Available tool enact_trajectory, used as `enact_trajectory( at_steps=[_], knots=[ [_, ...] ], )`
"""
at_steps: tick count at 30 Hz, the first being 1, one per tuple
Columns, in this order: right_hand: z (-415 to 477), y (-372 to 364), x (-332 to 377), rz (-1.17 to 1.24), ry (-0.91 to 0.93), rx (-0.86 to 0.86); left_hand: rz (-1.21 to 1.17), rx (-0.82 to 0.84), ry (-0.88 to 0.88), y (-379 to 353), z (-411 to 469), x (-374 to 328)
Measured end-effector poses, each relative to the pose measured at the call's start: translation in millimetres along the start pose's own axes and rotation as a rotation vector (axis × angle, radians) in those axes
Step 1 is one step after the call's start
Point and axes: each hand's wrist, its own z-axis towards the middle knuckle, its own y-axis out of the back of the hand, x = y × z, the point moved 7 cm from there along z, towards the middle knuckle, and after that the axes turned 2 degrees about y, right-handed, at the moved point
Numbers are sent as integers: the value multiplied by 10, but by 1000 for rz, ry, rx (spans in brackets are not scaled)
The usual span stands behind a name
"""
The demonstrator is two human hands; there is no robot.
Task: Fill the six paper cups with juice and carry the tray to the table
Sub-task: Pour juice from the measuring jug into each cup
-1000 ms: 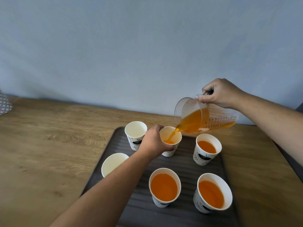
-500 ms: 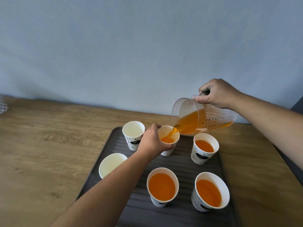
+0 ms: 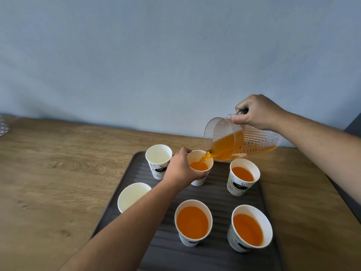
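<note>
Six white paper cups stand on a dark ribbed tray point(image 3: 218, 194). My left hand point(image 3: 180, 170) grips the back middle cup point(image 3: 203, 160), which holds some orange juice. My right hand point(image 3: 256, 111) holds a clear striped jug point(image 3: 250, 141) by its handle, tilted left, and a stream of juice runs from its lip into that cup. The back right cup point(image 3: 243, 176), front middle cup point(image 3: 192, 222) and front right cup point(image 3: 250, 227) hold juice. The back left cup point(image 3: 158, 158) and front left cup point(image 3: 131, 196) are empty; my forearm covers part of the front left one.
The tray lies on a wooden counter point(image 3: 58, 182) against a pale blue wall. A patterned object point(image 3: 3, 127) shows at the far left edge. A dark object point(image 3: 353, 124) sits at the right edge behind my right arm.
Juice keeps flowing and the level in the back middle cup has risen. The jug has tipped a little further. Both hands hold the same grips.
</note>
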Motion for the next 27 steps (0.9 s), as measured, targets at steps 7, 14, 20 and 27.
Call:
enact_trajectory(
  at_steps=[7, 14, 20, 27],
  knots=[
    [13, 3, 24, -14, -1, 1, -12, 3, 5, 0, 8, 12],
    [28, -8, 15, -13, -2, 4, -17, -5, 2, 7, 6, 3],
    [21, -10, 2, -5, -5, 1, -14, -1, 1, 2, 5, 4],
    [20, -8, -37, -4, -13, -8, -4, 6, 7, -5, 1, 3]
  ],
)
